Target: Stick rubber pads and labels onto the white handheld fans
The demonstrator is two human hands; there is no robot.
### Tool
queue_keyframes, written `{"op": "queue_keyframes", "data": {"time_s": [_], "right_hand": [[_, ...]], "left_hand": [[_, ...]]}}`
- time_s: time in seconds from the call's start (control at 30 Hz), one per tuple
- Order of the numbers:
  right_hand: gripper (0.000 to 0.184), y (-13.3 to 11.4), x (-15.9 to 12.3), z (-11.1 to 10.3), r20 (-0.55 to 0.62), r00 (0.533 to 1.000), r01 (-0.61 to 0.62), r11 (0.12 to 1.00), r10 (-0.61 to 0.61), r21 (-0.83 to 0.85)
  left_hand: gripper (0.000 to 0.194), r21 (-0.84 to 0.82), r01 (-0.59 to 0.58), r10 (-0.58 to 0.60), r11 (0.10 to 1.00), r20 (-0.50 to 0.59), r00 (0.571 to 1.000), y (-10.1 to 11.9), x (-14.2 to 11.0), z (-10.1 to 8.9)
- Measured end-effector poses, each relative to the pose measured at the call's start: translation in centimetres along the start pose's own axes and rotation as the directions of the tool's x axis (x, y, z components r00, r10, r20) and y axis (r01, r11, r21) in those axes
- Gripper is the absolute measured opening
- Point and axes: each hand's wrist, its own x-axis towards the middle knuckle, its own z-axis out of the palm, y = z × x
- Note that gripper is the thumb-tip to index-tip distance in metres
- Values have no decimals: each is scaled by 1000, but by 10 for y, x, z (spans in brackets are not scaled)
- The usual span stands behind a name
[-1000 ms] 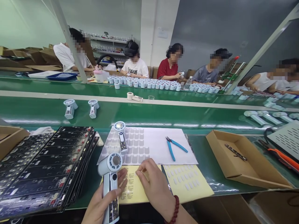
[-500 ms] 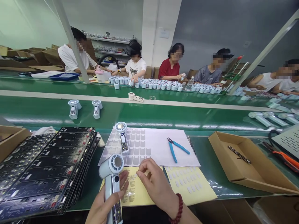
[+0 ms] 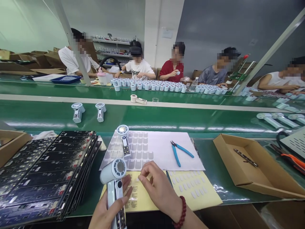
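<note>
My left hand (image 3: 107, 203) is wrapped round the handle of a light blue handheld fan (image 3: 111, 171), its round grille turned up and circuit parts showing along the open handle. Just right of it, my right hand (image 3: 157, 187) pinches thumb and forefinger above a yellow label sheet (image 3: 145, 200); a tiny pale bit may be at the fingertips, too small to name. A second fan (image 3: 124, 140) lies beyond on a white sheet (image 3: 162, 140) of grey stickers. Blue-handled cutters (image 3: 177, 152) rest on that sheet. Another yellow sheet (image 3: 202, 194) bears small white stickers.
Stacked circuit boards (image 3: 47, 171) stand at left. An open cardboard box (image 3: 247, 162) with a thin strip inside is at right, beside orange-handled pliers (image 3: 290, 159). More fans (image 3: 77, 113) lie on the green conveyor belt (image 3: 166, 117). Several co-workers sit behind rows of blue-white cups (image 3: 162, 86).
The fans on the belt have shifted slightly right. Across the line, a co-worker in red has raised a small part, and one in white has drawn a hand back. My hands are nearly still.
</note>
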Motion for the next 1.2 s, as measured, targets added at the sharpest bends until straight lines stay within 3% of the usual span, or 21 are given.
{"op": "queue_keyframes", "data": {"time_s": [0.13, 0.23, 0.4, 0.63, 0.77, 0.9, 0.97, 1.03, 1.1, 1.2], "right_hand": [[9, -16, -7, -24, 28, 1000, 2, 963, -10, 271], [10, -34, -10, -39, 127, 991, 1, 937, -48, 349], [11, -52, -10, -50, 231, 972, -17, 974, -36, 224], [14, -50, -4, -49, 191, 981, -1, 998, -12, 67], [14, -46, -1, -48, 154, 987, 54, 998, -55, 9], [12, -40, -1, -41, 54, 982, 185, 965, -178, -185], [11, -37, -2, -38, -43, 949, 291, 921, -312, -260], [11, -33, -1, -38, -189, 890, 383, 905, -416, -186], [10, -27, 0, -42, -351, 864, 389, 921, -361, 10], [14, -13, 5, -50, -411, 910, 201, 929, -59, 311]], "left_hand": [[57, 34, 36, -34, 999, -68, 997, 16, -6, 11], [55, 68, 119, -120, 990, 3, 993, 25, -2, 22], [49, -14, 150, -148, 989, 83, 985, 32, 11, 41], [36, -24, 142, -143, 990, -6, 990, 36, 13, 64], [30, -61, 125, -125, 990, -2, 992, 35, 14, 72], [27, -127, 111, -112, 986, 0, 994, 35, 15, 77], [23, -155, 149, -152, 977, -2, 988, 37, 14, 80], [20, -161, 188, -190, 969, 6, 982, 40, 16, 85], [17, -131, 199, -194, 971, 49, 980, 44, 23, 93], [10, -72, 130, -120, 989, 128, 984, 51, 46, 114]]}}
